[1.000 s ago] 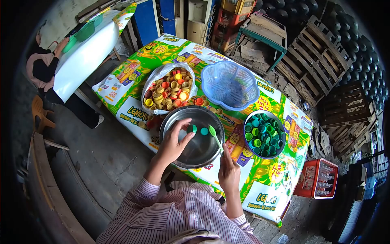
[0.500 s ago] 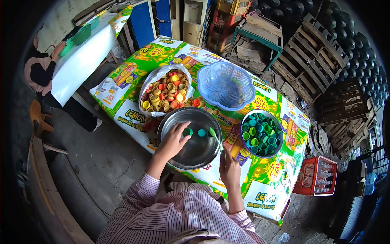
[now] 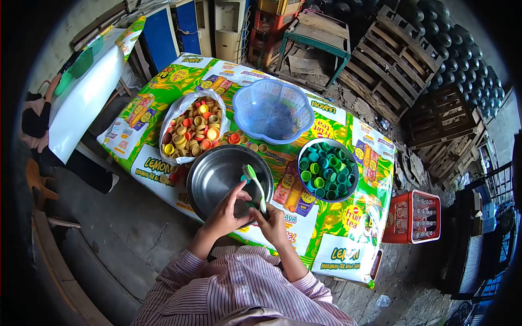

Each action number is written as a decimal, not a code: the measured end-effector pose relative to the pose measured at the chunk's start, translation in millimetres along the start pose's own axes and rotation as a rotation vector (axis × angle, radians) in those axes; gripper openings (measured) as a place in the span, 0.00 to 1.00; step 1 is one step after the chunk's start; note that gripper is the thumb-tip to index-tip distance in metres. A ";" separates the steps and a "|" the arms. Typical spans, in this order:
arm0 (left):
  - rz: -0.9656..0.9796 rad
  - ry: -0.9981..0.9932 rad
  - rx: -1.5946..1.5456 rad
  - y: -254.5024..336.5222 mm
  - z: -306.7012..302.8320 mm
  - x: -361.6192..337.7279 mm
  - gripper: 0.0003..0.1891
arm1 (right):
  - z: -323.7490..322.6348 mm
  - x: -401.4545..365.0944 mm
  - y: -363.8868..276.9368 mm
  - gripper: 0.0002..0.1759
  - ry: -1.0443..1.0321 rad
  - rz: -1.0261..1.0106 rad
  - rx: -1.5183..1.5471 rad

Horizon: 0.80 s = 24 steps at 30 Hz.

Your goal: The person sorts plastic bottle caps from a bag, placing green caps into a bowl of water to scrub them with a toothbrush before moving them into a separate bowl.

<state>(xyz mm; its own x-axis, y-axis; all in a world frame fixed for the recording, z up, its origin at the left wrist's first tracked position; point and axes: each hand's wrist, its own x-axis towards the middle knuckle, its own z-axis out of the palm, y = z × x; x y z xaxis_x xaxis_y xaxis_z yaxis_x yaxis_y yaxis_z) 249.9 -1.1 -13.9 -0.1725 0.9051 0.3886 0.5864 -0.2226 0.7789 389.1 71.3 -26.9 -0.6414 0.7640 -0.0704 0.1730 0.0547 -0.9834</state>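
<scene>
My left hand (image 3: 227, 211) and my right hand (image 3: 272, 225) meet over the near rim of a steel basin (image 3: 212, 176). The left hand's fingers close around a small green bottle cap (image 3: 246, 198), mostly hidden by the fingers. In my right hand is a green toothbrush (image 3: 255, 185), its head pointing up over the basin next to the cap. A bowl of green and teal caps (image 3: 327, 169) stands to the right of the basin. To its upper left lies an open white bag of yellow, orange and red caps (image 3: 191, 128).
An empty blue plastic basket (image 3: 273, 111) stands behind the basin on the green printed tablecloth (image 3: 337, 228). A red bottle crate (image 3: 414, 216) sits on the floor at right. Wooden pallets (image 3: 399, 60) are stacked behind. Another person (image 3: 38, 122) sits at a white table far left.
My left hand has left the basin's middle and come back to the near rim with a cap. My right hand brought the toothbrush over to it. The view has shifted right.
</scene>
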 end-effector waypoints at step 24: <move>-0.133 0.045 0.388 -29.7 -2.1 60.1 0.52 | -74.9 -17.8 2.8 0.22 0.480 -0.079 -0.599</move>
<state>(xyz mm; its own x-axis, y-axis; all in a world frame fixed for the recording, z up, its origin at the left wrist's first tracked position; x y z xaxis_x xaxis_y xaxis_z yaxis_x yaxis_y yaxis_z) 220.4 59.2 -12.6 -0.2962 0.8982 0.3248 0.8100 0.0560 0.5838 457.0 106.0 -15.8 -0.2978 0.9310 0.2110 0.6028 0.3548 -0.7147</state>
